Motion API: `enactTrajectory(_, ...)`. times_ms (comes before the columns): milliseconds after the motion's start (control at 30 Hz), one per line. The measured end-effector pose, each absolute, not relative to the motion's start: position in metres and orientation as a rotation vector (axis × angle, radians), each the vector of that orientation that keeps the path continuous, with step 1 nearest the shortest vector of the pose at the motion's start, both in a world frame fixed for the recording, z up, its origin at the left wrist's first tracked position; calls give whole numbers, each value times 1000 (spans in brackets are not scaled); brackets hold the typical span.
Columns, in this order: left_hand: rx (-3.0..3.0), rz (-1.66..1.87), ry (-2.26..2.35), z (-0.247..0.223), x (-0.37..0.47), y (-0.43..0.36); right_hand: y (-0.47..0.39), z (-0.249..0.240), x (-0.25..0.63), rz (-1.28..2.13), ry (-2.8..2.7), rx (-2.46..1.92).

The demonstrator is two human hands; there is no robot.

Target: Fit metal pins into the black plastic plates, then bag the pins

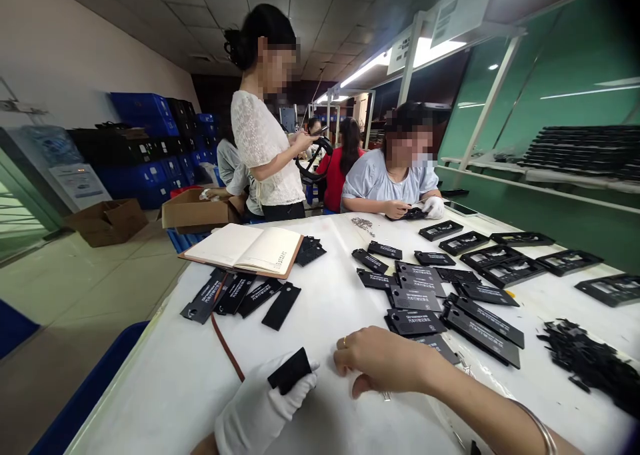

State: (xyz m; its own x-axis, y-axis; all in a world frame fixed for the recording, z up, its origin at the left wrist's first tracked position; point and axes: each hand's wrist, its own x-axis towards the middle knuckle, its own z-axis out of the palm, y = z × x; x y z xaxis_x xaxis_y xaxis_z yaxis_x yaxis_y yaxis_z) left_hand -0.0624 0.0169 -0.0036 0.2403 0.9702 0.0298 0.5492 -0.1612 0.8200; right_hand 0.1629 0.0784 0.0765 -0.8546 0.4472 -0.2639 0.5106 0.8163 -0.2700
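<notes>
My left hand (267,402), in a white glove, grips a small black plate (290,371) above the white table. To its right is my right hand (367,362), bare, with bent fingers and the thumb apart; nothing shows between them. Thin metal pins (387,396) lie just below its thumb. Black panels with white print (413,298) lie overlapped beyond my right hand. More printed panels (203,297) and a plain black one (281,306) rest at the left, beside the open notebook (250,248).
Black frames (505,265) stand in rows at the right, with a heap of small black parts (590,362) nearer. Small metal pieces (363,225) lie at the far edge. One person (395,188) works across the table (165,382); another (267,148) stands behind it.
</notes>
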Motion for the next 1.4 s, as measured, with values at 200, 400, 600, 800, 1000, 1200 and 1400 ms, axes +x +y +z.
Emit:
enactTrajectory(200,1884,787,1368,2,-61,18,78,65,160,-591,2873,680)
enactTrajectory(400,1749,783,1397,12,-57,15,91,74,175,-617,2878,752)
enactTrajectory(600,1672,820,1365,7,-56,15,101,85,192,-782,2707,811)
enactTrajectory(800,1718,821,1422,8,-55,16,102,73,188,-621,2660,915)
enactTrajectory(1000,1770,812,1391,15,-55,15,101,69,186,-544,2661,907)
enactTrajectory(1200,1981,822,1445,30,-57,21,93,69,171,-888,2955,935)
enactTrajectory(1400,2113,1094,1729,31,-58,22,63,50,130,-1603,2962,1467)
